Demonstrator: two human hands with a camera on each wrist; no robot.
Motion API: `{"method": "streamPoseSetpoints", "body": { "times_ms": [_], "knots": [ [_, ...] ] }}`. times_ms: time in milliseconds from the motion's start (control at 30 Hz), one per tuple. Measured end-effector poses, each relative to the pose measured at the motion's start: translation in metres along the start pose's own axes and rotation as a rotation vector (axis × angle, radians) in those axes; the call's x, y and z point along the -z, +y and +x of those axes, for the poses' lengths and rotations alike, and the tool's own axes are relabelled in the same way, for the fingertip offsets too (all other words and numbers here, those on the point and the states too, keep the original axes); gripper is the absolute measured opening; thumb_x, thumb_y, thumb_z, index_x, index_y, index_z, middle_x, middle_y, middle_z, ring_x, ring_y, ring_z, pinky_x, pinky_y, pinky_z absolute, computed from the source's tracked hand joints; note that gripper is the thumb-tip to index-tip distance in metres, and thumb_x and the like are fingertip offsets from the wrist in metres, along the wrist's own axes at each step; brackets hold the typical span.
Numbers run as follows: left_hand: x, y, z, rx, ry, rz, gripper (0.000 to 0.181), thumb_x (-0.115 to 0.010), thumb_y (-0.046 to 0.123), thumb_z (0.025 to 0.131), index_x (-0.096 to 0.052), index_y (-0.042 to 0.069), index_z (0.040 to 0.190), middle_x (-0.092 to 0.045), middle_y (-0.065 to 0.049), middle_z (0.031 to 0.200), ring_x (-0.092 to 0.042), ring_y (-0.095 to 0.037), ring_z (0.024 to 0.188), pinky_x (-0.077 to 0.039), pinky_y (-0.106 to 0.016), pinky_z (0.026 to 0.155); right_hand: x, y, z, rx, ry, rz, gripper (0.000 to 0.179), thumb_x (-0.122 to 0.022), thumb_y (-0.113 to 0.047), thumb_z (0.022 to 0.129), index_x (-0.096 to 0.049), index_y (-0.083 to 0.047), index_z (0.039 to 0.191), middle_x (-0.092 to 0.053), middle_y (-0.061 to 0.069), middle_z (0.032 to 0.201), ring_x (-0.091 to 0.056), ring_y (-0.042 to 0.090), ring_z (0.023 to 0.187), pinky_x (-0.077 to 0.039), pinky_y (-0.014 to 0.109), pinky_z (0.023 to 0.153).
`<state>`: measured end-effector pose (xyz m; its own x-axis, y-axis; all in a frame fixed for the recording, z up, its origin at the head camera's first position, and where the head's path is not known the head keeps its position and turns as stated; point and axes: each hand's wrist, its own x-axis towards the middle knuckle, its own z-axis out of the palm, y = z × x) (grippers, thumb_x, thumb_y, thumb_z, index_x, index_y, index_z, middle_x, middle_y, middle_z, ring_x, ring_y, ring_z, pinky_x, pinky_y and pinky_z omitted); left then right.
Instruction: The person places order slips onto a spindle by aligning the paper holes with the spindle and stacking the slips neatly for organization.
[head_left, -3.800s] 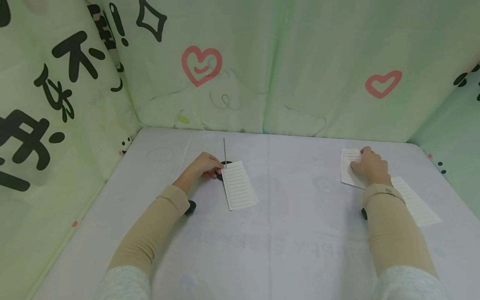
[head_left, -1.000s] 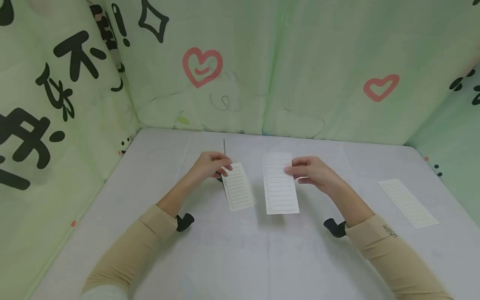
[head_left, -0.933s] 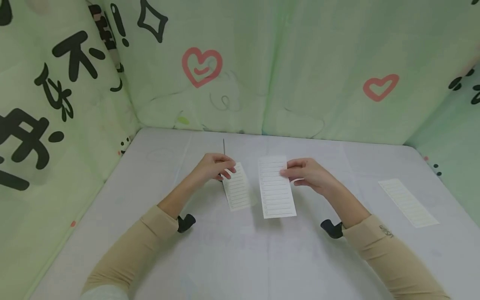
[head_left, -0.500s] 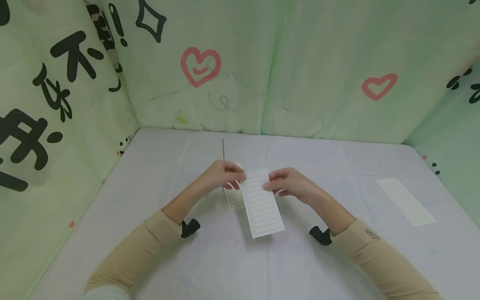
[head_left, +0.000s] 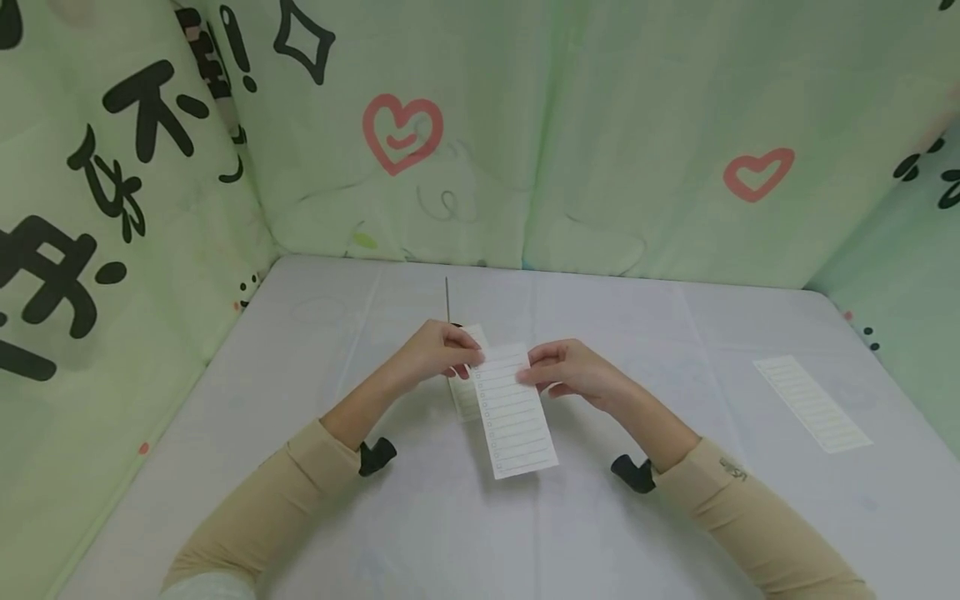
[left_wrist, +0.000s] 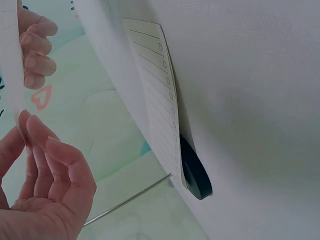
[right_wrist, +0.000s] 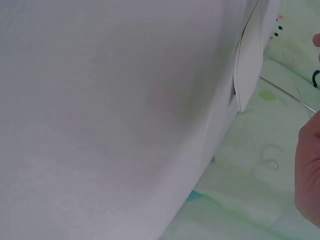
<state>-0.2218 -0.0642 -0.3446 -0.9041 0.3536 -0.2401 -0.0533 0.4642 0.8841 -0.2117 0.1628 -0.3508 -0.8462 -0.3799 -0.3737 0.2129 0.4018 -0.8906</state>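
A lined paper slip (head_left: 517, 425) with small checkboxes hangs tilted above the table between both hands. My left hand (head_left: 435, 354) pinches its upper left corner between thumb and fingers. On the slip's upper right edge, my right hand (head_left: 581, 372) has a pinch grip too. Just behind stands a paper spike: its thin metal rod (head_left: 447, 300) rises behind the left hand, and its round black base (left_wrist: 195, 170) shows in the left wrist view. Other lined slips (left_wrist: 155, 90) are pierced on the rod, low over the base, partly covered by the held slip in the head view.
One more lined slip (head_left: 813, 404) lies flat on the white tabletop (head_left: 660, 533) at the right. Light green printed curtains (head_left: 600, 125) close off the table's back and sides. Black wrist mounts (head_left: 378, 457) stick out by both sleeves.
The right hand has taken a slip from the right side and carried it left. The left hand has left the spike's base and now pinches that slip, which has just shifted slightly left.
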Motion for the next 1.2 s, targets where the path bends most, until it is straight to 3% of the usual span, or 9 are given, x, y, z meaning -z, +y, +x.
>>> {"method": "streamPoseSetpoints", "body": {
  "times_ms": [200,400,633,867,1200],
  "knots": [
    [0.011,0.005,0.003,0.01,0.025,-0.021,0.02,-0.065,0.016,0.084,-0.067,0.002,0.098,-0.067,-0.007,0.084,-0.062,-0.019,0.07,-0.048,-0.043,0.081,0.001,-0.001,-0.001,0.007,-0.01,0.024,0.033,-0.068,-0.019,0.082,-0.058,0.0,0.107,-0.067,-0.004,0.079,-0.061,0.014,0.072,-0.045,0.029,0.068],
    [0.034,0.015,0.009,0.043,0.085,-0.084,0.026,-0.065,0.019,0.085,-0.064,0.002,0.105,-0.066,-0.009,0.091,-0.062,-0.016,0.074,-0.048,-0.04,0.084,0.003,-0.001,-0.003,0.023,-0.017,0.038,0.031,-0.068,-0.018,0.082,-0.057,0.0,0.104,-0.067,-0.003,0.079,-0.061,0.015,0.073,-0.045,0.028,0.067],
    [0.055,0.02,0.015,0.032,0.148,-0.106,0.029,-0.062,0.021,0.087,-0.062,0.001,0.108,-0.063,-0.008,0.095,-0.062,-0.021,0.083,-0.048,-0.037,0.084,0.002,-0.002,-0.004,0.028,-0.025,0.045,0.033,-0.067,-0.018,0.082,-0.057,0.002,0.106,-0.066,-0.001,0.081,-0.062,0.014,0.072,-0.046,0.028,0.068],
    [0.064,0.017,0.026,0.012,0.219,-0.123,0.029,-0.061,0.021,0.088,-0.063,0.0,0.107,-0.063,-0.008,0.091,-0.061,-0.02,0.079,-0.049,-0.028,0.074,-0.001,-0.009,0.005,-0.001,0.016,0.042,0.037,-0.068,-0.021,0.082,-0.058,0.002,0.11,-0.065,0.005,0.088,-0.061,0.014,0.075,-0.047,0.032,0.075],
    [0.07,0.016,0.04,0.041,0.269,-0.139,0.031,-0.059,0.022,0.089,-0.062,0.0,0.111,-0.063,-0.009,0.096,-0.061,-0.018,0.076,-0.047,-0.028,0.075,-0.004,-0.014,0.023,-0.081,0.052,0.103,0.039,-0.068,-0.02,0.082,-0.057,0.0,0.113,-0.064,0.01,0.094,-0.06,0.013,0.075,-0.045,0.028,0.074]
  ]
}}
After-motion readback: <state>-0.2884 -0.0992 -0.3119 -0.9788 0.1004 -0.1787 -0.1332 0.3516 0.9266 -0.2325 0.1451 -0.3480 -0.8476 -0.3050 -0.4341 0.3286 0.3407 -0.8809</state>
